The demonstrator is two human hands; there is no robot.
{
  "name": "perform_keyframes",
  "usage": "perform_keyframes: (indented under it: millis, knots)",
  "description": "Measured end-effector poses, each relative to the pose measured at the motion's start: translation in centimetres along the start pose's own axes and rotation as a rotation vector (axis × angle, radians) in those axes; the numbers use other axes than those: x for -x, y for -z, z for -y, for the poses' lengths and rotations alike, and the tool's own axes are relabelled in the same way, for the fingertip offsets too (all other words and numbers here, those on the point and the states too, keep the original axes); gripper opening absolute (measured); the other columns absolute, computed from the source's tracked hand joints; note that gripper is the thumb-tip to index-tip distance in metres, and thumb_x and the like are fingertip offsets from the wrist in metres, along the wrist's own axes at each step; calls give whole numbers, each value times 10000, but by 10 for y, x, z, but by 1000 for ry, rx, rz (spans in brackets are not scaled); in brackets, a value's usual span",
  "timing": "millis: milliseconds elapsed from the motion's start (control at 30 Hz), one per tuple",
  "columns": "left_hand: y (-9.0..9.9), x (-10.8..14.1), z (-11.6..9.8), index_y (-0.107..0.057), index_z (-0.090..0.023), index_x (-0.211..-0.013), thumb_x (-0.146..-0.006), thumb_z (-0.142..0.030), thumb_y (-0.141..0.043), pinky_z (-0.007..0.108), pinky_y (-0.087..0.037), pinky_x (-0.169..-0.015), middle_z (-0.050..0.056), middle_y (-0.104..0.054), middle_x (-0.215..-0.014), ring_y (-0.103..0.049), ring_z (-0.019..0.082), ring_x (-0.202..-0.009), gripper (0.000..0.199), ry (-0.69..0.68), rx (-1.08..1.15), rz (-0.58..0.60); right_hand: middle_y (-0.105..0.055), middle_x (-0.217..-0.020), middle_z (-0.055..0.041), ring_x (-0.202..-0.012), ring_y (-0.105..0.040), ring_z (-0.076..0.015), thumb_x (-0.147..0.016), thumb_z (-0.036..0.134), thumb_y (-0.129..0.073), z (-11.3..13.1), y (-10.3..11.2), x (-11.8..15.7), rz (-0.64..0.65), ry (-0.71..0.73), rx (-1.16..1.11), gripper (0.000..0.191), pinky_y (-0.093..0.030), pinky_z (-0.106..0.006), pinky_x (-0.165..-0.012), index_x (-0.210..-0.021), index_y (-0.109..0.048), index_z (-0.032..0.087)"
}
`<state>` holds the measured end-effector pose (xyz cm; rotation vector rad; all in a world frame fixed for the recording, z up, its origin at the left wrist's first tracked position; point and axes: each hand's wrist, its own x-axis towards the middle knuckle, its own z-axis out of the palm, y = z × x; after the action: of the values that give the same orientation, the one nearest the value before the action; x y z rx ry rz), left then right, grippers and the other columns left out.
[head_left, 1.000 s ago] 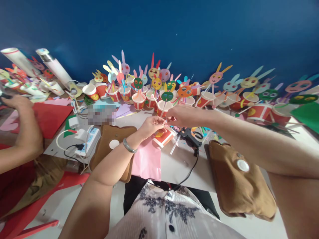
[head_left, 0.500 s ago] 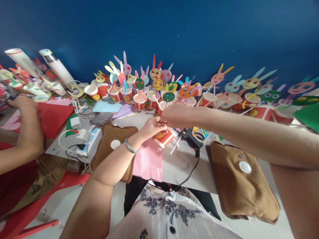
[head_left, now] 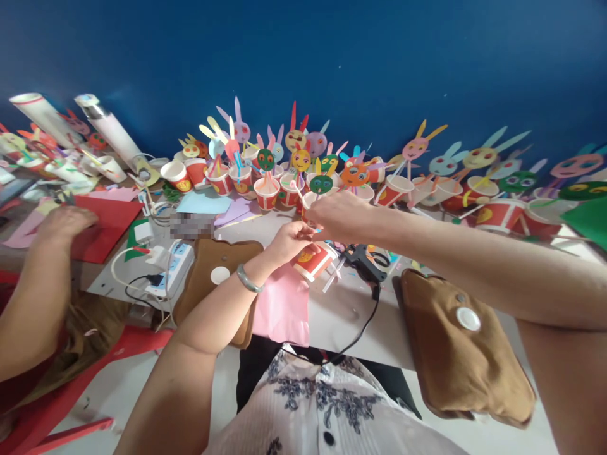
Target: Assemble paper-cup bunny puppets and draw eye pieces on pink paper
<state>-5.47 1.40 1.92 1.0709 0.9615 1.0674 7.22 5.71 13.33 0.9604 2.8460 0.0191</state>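
Observation:
My left hand (head_left: 290, 242), with a bangle at the wrist, is closed in a pinch just above a red and white paper cup (head_left: 313, 261). Fingertip to fingertip with it, my right hand (head_left: 336, 216) bends down, its fingers closed too. A tiny bluish bit shows between them, but what either hand holds is too small and hidden to name. The cup lies tilted on the table, a pale strip (head_left: 332, 278) at its right end. Right of it rests a black glue gun (head_left: 364, 264) with its cord. Pink paper (head_left: 282, 303) lies below the cup.
Paper cups with rabbit-faced paper figures (head_left: 266, 189) line the wall. Brown hot-water bags (head_left: 465, 360) lie at both sides. A power strip (head_left: 176, 265) with plugs and cables is at the left. A co-worker's hand (head_left: 71, 221) rests over red paper (head_left: 111, 221).
My two hands stay together, with only slight finger movement. The co-worker's hand at the left has come down and rightward onto the red paper.

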Motion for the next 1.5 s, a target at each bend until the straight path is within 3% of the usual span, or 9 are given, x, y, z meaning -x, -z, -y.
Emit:
perform_keyframes:
  millis: [133,267,400,533,1067,1300,1400,1500]
  knots:
    - [-2,6,-7,-606,-128,-836,-845,-144,-701,253,-552,-674,-4,-680,-651,-683,117,-607,97,47,7,-59,-677,-753,-53,-683,-582,-180,-771,386,-759,-20,-7,20,-57,-136,-31,226,-281,-285,-585,-752,-663,182]
    - [-4,10,-10,-626,-132,-906,-869,-177,-693,223,-529,-640,17,-712,-660,-676,109,-613,89,105,36,-78,-679,-757,-25,-671,-568,-156,-766,365,-709,-33,-40,36,-198,-186,-314,194,-347,-275,-600,-724,-626,195]
    - [-4,7,-10,-613,-123,-869,-841,-162,-731,211,-523,-621,17,-709,-628,-667,100,-578,128,88,93,-66,-665,-726,-27,-615,-534,-139,-791,433,-672,-32,-71,40,-333,-189,-622,243,-379,-280,-598,-738,-650,197]
    - [-4,1,-7,-590,-121,-823,-833,-106,-718,213,-529,-617,11,-696,-586,-677,109,-561,129,86,116,-66,-656,-717,-23,-591,-505,-128,-790,427,-656,-27,-85,37,-398,-227,-756,241,-371,-278,-580,-738,-663,192]
    - [0,1,-2,-581,-125,-826,-759,-264,-830,205,-522,-608,26,-712,-609,-680,107,-567,293,75,112,-7,-569,-602,12,-540,-452,-105,-809,310,-578,-27,-71,26,-356,-167,-702,188,-335,-261,-558,-670,-602,186]
    - [1,1,1,-573,-141,-819,-763,-365,-821,204,-502,-574,12,-697,-590,-668,109,-546,339,17,59,-6,-627,-659,-10,-572,-495,-115,-809,335,-604,-25,-69,28,-357,-156,-749,201,-363,-264,-567,-687,-642,181]
    - [2,1,1,-591,-141,-832,-786,-365,-792,205,-507,-581,1,-685,-588,-665,106,-551,305,-42,51,-29,-673,-736,-29,-593,-520,-123,-818,405,-639,-28,-68,35,-388,-194,-799,237,-376,-266,-561,-805,-695,176]
    - [3,1,0,-595,-145,-820,-794,-363,-768,209,-501,-562,-2,-682,-612,-644,97,-534,280,-117,66,-74,-629,-657,-6,-540,-473,-109,-814,475,-673,-39,-70,48,-426,-317,-833,300,-346,-259,-519,-833,-682,176]
